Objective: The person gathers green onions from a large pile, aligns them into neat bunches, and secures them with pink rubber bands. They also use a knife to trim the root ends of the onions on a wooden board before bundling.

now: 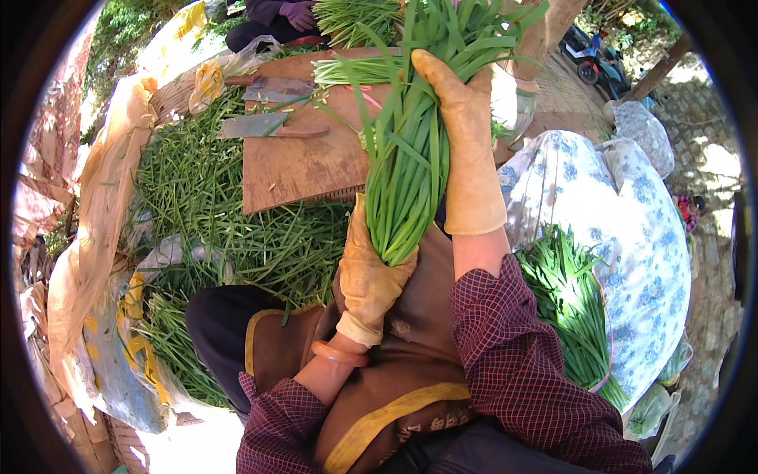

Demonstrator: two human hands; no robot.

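A thick bunch of garlic chives (pixel 408 172) stands upright before me, with its cut-looking ends down and leaf tips up. Cupped under those lower ends is my left hand (pixel 373 284), in a tan rubber glove. The matching glove on my right hand (pixel 465 124) wraps the right side of the bunch higher up, thumb across the leaves. Behind the bunch lies a wooden board (pixel 302 166). It carries a wooden-handled knife (pixel 254 125) and a broad cleaver (pixel 278 90), both left of my hands. More chives (pixel 355 71) rest on its far side near a pink tie.
Loose chive leaves (pixel 195 172) heap up on the left beside plastic sacking (pixel 139 349). To my right, a tied chive bundle (pixel 571 308) leans on a blue-flowered cloth sack (pixel 628 237). Opposite sits a person with a purple-gloved hand (pixel 299 15). A motorbike (pixel 592 62) stands far right.
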